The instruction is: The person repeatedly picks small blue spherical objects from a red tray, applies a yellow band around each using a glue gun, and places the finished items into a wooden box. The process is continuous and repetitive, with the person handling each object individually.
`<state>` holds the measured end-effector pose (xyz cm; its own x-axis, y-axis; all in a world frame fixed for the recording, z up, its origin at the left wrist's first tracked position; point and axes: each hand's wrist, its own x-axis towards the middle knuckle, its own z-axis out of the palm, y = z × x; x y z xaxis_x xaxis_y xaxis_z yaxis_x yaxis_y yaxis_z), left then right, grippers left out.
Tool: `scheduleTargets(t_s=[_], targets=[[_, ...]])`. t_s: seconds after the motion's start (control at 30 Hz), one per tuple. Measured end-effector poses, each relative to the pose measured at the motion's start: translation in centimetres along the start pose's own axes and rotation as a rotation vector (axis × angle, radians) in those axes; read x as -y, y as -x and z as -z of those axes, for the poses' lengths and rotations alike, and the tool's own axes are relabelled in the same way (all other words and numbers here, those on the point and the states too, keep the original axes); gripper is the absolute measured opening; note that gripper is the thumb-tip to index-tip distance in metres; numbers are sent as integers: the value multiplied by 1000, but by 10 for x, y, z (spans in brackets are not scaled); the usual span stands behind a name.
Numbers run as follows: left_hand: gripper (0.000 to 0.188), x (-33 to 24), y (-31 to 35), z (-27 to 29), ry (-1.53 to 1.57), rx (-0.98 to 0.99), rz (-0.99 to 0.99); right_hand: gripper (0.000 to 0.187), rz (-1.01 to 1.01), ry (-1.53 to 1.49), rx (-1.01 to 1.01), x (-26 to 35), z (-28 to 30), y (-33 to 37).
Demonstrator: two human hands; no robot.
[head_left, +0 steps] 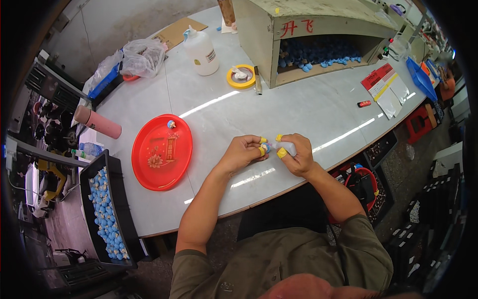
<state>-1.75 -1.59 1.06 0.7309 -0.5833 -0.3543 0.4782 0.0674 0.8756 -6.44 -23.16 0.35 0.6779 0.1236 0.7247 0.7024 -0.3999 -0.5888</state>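
My left hand is closed on a small blue-and-white piece, pinched between fingertips wrapped in yellow tape. Facing it, my right hand grips a small whitish squeeze bottle; its thumb and forefinger also wear yellow tape. The bottle's tip points left, close to the piece, but I cannot tell whether they touch. Both hands are over the grey table near its front edge. To their left lies a round red tray with one similar small blue-and-white piece near its far rim.
A black bin of blue pieces stands at the left. Beyond the tray are a pink flask and a large white bottle. Yellow tape lies near a box-like cabinet holding blue parts. A red lighter-sized item lies right.
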Motion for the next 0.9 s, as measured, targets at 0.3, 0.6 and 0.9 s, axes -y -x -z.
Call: scheduleTargets(t_s=[0.3, 0.6, 0.9], targets=[[32, -1, 1, 0, -21, 13, -9, 26, -7, 19, 14, 0, -5, -1], [28, -4, 2, -2, 9, -13, -30, 26, 119, 171, 39, 5, -4, -3], [27, -1, -1, -2, 54, -64, -32, 26, 175, 250, 68, 15, -2, -7]])
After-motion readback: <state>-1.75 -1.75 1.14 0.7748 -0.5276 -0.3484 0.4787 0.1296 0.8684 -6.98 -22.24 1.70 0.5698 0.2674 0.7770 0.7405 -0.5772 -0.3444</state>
